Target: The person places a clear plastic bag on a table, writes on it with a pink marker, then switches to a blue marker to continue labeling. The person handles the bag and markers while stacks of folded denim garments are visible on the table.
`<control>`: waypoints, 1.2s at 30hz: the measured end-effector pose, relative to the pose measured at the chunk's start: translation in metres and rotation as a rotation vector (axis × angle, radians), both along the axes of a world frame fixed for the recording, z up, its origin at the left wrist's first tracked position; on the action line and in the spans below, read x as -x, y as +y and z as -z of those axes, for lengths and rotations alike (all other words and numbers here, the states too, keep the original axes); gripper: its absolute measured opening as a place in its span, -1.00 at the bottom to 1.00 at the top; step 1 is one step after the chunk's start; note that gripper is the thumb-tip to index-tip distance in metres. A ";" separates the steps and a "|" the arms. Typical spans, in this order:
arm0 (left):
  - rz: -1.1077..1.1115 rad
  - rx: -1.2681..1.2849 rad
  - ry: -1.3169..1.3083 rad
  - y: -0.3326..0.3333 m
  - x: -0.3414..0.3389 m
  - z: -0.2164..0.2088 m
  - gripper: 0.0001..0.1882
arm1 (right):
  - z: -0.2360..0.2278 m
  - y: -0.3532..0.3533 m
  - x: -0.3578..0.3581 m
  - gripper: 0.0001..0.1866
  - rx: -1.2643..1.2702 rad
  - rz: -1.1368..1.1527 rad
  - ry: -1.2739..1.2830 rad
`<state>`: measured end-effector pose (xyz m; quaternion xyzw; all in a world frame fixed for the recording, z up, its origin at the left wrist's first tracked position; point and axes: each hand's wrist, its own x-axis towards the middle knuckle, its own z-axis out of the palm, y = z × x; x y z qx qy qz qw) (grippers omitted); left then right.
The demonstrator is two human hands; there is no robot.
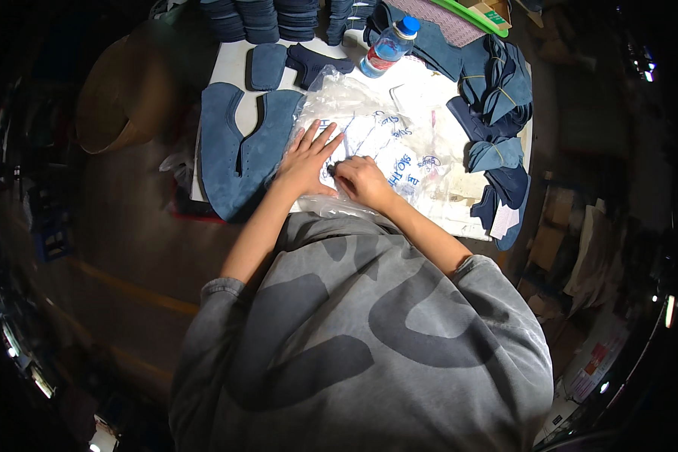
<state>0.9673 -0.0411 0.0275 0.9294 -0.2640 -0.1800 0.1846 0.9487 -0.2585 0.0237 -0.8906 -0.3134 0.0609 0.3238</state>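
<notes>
My left hand [307, 162] lies flat with spread fingers on a clear plastic bag [335, 94] with blue handwriting on it. Close beside it, my right hand [363, 182] is closed, its fingertips down at the bag. A small dark thing shows at those fingertips, too small to make out. To the left is a large U-shaped blue suede-like piece [222, 169]. Beyond it sit a smaller rounded blue piece [266, 66] and a dark notched piece [316, 64].
A blue-capped plastic bottle [384, 54] stands behind the bag. Stacked dark blue pieces [258, 19] line the white table's [448, 207] far edge. Tied bundles of blue pieces [505, 87] lie along the right side. A pink basket [459, 21] with a green rim is at the back right.
</notes>
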 end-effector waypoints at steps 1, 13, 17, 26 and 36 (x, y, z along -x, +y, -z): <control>-0.007 0.025 0.006 0.000 0.000 0.000 0.55 | -0.001 0.000 0.000 -0.90 0.035 0.082 -0.008; -0.009 0.004 -0.044 0.000 0.002 0.002 0.54 | -0.005 0.002 0.015 -0.91 -0.017 -0.032 0.046; -0.020 0.020 -0.035 0.000 0.002 0.004 0.53 | -0.006 0.000 -0.010 -0.92 0.209 0.158 0.031; 0.011 -0.069 -0.060 -0.002 0.000 0.006 0.55 | -0.009 0.010 -0.004 -0.90 0.083 -0.073 0.064; -0.023 0.002 -0.049 -0.002 0.000 0.004 0.51 | -0.001 0.017 0.000 -0.86 0.147 0.027 -0.153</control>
